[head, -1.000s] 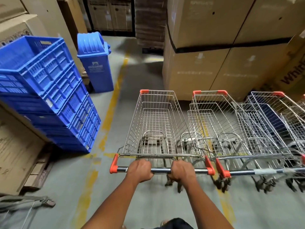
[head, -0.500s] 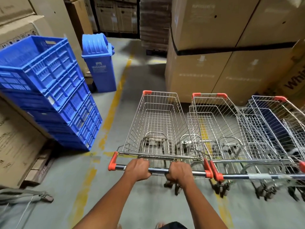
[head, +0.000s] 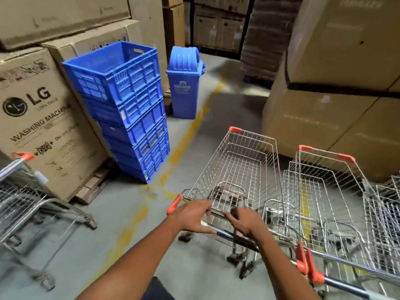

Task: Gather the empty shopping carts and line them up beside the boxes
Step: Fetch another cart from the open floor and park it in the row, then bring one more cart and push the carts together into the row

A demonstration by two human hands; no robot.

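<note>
An empty wire shopping cart [head: 244, 167] with orange corner caps stands in front of me, nose toward the big cardboard boxes [head: 313, 124] on the right. Over its handle bar [head: 218, 232] hover my left hand [head: 191, 217] and my right hand [head: 245, 223], fingers stretched out and loose, not wrapped round the bar. Right of it a second empty cart [head: 324, 191] is parked parallel, with a third cart [head: 385, 211] at the right edge. Another empty cart [head: 23, 202] stands at the left edge, blurred.
A stack of blue plastic crates [head: 129, 109] and a blue lidded bin [head: 184, 92] stand left of a yellow floor line [head: 190, 131]. A washing machine carton [head: 43, 126] on a pallet sits at the left. More stacked cartons close off the aisle behind.
Both hands have let go of the cart's handle and opened above it. The view has swung left, bringing the left cart and washing machine carton into sight.
</note>
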